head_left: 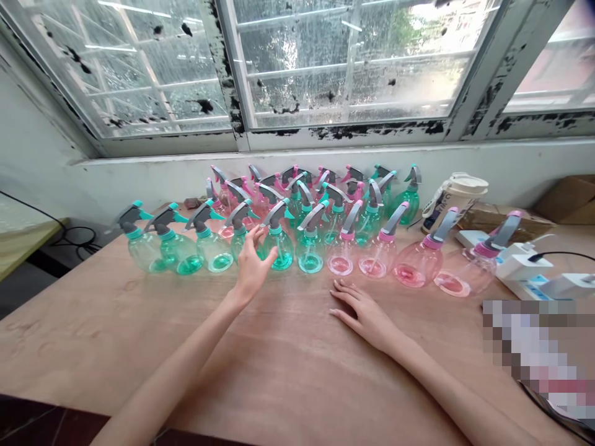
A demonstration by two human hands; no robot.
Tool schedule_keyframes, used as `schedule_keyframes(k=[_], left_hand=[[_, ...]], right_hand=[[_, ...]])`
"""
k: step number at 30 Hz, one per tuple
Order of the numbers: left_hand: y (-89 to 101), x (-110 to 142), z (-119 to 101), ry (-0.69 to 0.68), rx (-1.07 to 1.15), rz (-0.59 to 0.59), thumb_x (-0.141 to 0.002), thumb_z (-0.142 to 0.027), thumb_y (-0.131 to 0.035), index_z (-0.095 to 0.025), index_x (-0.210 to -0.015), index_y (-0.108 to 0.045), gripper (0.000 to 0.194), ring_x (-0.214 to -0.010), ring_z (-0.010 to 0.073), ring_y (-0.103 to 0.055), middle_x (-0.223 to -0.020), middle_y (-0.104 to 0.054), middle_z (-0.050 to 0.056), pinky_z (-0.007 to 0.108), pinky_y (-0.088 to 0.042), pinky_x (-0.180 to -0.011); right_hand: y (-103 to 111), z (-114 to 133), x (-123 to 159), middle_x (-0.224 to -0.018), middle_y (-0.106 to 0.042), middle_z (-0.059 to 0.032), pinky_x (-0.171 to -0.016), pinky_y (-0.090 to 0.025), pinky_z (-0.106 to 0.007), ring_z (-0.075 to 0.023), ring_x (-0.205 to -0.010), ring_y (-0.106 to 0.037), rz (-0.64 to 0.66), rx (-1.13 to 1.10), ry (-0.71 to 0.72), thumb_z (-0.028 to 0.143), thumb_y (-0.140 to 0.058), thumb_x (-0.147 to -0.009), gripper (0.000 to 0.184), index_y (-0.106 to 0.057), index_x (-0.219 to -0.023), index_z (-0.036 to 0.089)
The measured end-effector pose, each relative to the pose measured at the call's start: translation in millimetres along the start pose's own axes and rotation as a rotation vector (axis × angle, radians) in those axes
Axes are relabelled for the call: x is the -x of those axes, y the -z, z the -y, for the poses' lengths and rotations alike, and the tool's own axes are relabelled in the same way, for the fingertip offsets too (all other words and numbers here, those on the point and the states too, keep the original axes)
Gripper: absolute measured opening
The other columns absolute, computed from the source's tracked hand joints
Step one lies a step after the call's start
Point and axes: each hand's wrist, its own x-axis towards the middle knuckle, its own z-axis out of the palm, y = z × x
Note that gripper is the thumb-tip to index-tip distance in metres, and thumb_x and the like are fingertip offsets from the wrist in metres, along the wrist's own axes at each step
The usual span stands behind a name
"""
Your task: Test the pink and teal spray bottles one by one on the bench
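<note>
A front row of clear spray bottles stands upright across the table, green ones on the left and pink ones on the right. My left hand (255, 263) is raised at the green spray bottle (281, 257) near the row's middle, fingers curved and thumb apart. Whether it touches that bottle I cannot tell. Part of another green spray bottle (238, 241) is hidden behind its fingers. My right hand (360, 310) rests on the tabletop with fingers spread, just in front of a pink spray bottle (341, 263), holding nothing.
Behind the front row, more pink and green spray bottles (409, 204) crowd toward the wall. A cream tumbler (458, 195), a cardboard box (506, 220) and a power strip with chargers (525, 266) stand right. The wooden table (279, 371) has a window above it.
</note>
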Motion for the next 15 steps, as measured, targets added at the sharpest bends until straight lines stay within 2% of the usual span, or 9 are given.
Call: schedule_keyframes(k=[3,6,10,15], left_hand=[[6.1,21,-8,-0.007,-0.004,-0.024,-0.085,-0.024,-0.063,-0.020,-0.128,-0.048,0.045,-0.128,0.0247,-0.055,-0.133,-0.058,0.013,0.046,-0.048,-0.106],[-1.5,33,-18,-0.020,-0.003,0.015,-0.087,-0.025,-0.060,-0.020,-0.119,-0.053,0.034,-0.120,0.0241,-0.060,-0.126,-0.061,0.011,0.045,-0.051,-0.102],[-30.0,29,-28,-0.038,0.008,0.099,-0.088,-0.025,-0.060,-0.019,-0.121,-0.053,0.035,-0.120,0.0243,-0.061,-0.127,-0.063,0.012,0.043,-0.050,-0.103],[-69.2,7,-33,-0.040,-0.031,0.117,-0.087,-0.028,-0.065,-0.013,-0.130,-0.045,0.050,-0.128,0.0292,-0.056,-0.134,-0.058,0.019,0.046,-0.046,-0.107]], right_hand=[[-1,-1,0,-0.146,-0.052,-0.0136,-0.115,-0.037,-0.053,-0.0300,-0.138,-0.045,-0.017,-0.006,0.006,0.046,-0.051,-0.096,0.047,-0.061,-0.131,0.017],[-1,-1,0,-0.145,-0.053,-0.0127,-0.115,-0.036,-0.053,-0.0298,-0.138,-0.045,-0.029,-0.022,0.016,0.045,-0.052,-0.095,0.045,-0.061,-0.131,0.018],[-1,-1,-1,-0.145,-0.053,-0.0132,-0.114,-0.037,-0.054,-0.0304,-0.137,-0.046,-0.041,-0.031,0.019,0.045,-0.053,-0.095,0.045,-0.061,-0.131,0.019],[-1,-1,-2,-0.144,-0.055,-0.0138,-0.114,-0.037,-0.054,-0.0302,-0.137,-0.047,-0.039,-0.024,0.027,0.046,-0.053,-0.095,0.045,-0.061,-0.130,0.019]])
